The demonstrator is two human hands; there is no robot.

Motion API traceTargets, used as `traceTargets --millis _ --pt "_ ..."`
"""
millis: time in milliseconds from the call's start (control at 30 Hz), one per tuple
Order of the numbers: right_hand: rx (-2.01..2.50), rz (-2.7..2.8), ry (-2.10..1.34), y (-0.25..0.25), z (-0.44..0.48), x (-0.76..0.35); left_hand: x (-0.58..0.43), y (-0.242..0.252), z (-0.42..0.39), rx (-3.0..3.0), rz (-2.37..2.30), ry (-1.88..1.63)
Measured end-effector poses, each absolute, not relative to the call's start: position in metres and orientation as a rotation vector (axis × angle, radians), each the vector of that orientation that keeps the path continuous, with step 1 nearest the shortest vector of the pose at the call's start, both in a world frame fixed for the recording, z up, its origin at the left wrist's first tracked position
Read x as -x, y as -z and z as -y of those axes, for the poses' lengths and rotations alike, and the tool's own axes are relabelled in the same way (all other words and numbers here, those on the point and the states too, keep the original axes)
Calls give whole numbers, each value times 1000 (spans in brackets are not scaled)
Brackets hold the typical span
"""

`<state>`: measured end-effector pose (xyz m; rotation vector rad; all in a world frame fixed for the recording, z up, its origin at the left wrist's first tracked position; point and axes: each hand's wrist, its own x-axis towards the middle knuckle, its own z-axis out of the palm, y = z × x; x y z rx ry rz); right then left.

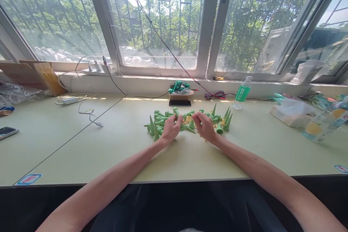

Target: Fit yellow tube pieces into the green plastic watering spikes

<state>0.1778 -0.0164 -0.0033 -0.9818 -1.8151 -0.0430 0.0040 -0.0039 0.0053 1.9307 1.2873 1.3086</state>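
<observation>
A spread of green plastic cone-shaped spikes (160, 116) lies on the table, some standing point up, others on their sides. Small yellow pieces (187, 119) are scattered among them. My left hand (172, 127) is closed over the left part of the pile, its fingertips around one green spike (176, 111) whose wider end shows above them. To the right, my right hand (204, 127) has its thumb and fingers pinched together above the yellow pieces; whatever is between them is too small to make out. A few upright spikes (227, 121) stand beyond that hand.
Behind the pile are a black phone (179, 103) and a small box of green items (180, 92). A water bottle (243, 93) stands back right, near coiled cables (215, 95). A tissue box (288, 112) sits farther right; a white cable (91, 115) lies left.
</observation>
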Motion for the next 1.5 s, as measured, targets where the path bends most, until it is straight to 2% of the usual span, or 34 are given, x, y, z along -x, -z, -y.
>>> traceTargets --millis 833,1500 --pt "909 1951 -90 5 16 -174 -7 -6 9 -1848 -1102 -1397" --pt "839 2026 -130 10 13 -174 -7 -4 8 -1820 -1132 -1432"
